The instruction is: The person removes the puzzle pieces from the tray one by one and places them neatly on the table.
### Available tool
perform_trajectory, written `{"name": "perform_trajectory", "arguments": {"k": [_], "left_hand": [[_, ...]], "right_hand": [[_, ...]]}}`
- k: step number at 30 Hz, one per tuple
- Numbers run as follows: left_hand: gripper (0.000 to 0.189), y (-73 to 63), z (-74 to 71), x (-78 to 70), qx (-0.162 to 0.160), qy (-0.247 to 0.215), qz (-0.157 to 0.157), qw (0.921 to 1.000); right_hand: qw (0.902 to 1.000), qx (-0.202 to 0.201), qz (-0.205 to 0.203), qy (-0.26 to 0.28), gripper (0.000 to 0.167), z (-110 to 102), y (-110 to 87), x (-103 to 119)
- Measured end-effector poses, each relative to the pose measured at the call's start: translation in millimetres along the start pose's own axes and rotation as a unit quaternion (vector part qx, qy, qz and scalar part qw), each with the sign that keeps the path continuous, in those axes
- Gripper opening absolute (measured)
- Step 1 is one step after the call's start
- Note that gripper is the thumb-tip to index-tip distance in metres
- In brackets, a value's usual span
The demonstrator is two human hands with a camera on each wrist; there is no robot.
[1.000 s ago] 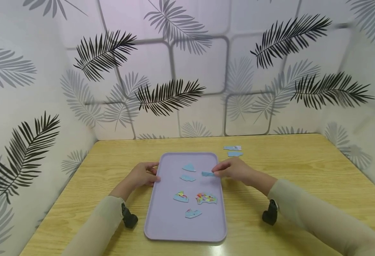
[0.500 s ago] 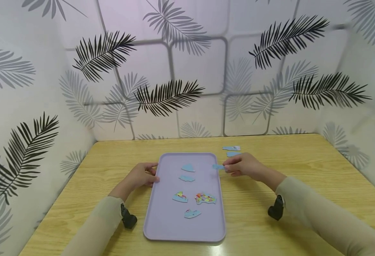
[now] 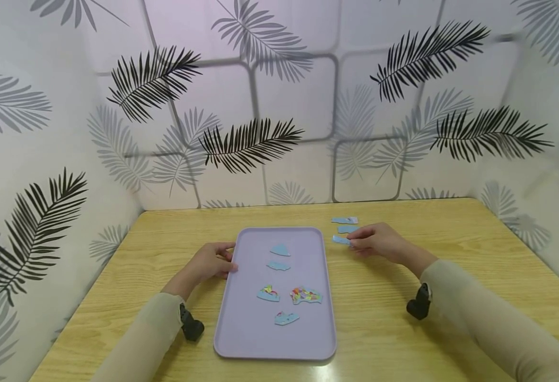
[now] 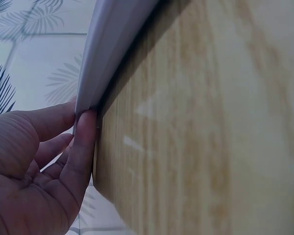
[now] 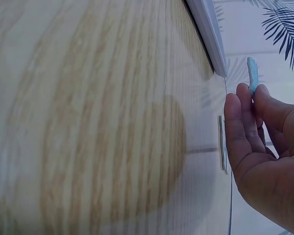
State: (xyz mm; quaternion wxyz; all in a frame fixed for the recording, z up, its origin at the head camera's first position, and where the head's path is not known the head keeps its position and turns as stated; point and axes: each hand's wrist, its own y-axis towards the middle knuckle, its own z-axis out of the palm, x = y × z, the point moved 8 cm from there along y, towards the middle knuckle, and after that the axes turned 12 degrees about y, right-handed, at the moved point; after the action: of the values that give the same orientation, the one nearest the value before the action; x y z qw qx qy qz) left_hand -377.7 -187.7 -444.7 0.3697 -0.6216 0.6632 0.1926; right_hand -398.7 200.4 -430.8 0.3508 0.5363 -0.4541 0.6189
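My right hand [image 3: 380, 241] pinches a thin light blue puzzle piece [image 3: 340, 240] between thumb and fingertips, just beyond the tray's right edge. In the right wrist view this piece [image 5: 253, 73] stands edge-on above the fingertips. At the left rim of the lilac tray [image 3: 274, 342] is my left hand [image 3: 210, 260]. Its thumb and fingers grip that rim [image 4: 100, 63], as the left wrist view shows. Irregular puzzle pieces lie on the tray: two plain blue ones, a blue piece [image 3: 279, 250] and a wavy one [image 3: 278, 266], and several with coloured patches, such as the largest [image 3: 306, 295].
Behind my right hand, two more blue puzzle pieces lie on the wooden table [image 3: 403, 318]: one with a whitish end [image 3: 344, 220] and a plain one [image 3: 347, 229]. Leaf-patterned wall covering [image 3: 289, 175] closes off the back and sides.
My right hand has carried the blue puzzle piece from above the tray, rightward and back past its edge, to near the two pieces on the table. My left hand stays at the rim.
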Motion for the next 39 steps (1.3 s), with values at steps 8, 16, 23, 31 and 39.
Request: {"name": "perform_trajectory", "arguments": {"k": [8, 16, 23, 31, 39], "left_hand": [[0.064, 0.1, -0.1, -0.2, -0.002, 0.001, 0.000, 1.0000], [0.064, -2.3, 0.0, -2.1, -0.001, -0.001, -0.002, 1.0000], [0.064, -2.5, -0.1, -2.0, -0.001, -0.004, -0.002, 1.0000], [0.064, -2.6, -0.5, -2.6, -0.001, -0.003, 0.003, 1.0000], [0.064, -2.3, -0.7, -2.5, -0.002, -0.002, 0.004, 1.0000]], "right_hand": [[0.9996, -0.020, 0.020, -0.005, 0.036, -16.5, 3.6, -4.3], [0.9987, -0.046, 0.022, -0.001, 0.038, -26.1, 3.8, -6.4], [0.9965, -0.083, 0.009, 0.003, 0.039, -33.5, 8.3, -7.5], [0.9946, -0.103, 0.005, 0.009, 0.038, -35.6, 12.4, -8.2], [0.9937, -0.112, -0.001, 0.000, 0.037, -37.1, 15.4, -9.9]]}}
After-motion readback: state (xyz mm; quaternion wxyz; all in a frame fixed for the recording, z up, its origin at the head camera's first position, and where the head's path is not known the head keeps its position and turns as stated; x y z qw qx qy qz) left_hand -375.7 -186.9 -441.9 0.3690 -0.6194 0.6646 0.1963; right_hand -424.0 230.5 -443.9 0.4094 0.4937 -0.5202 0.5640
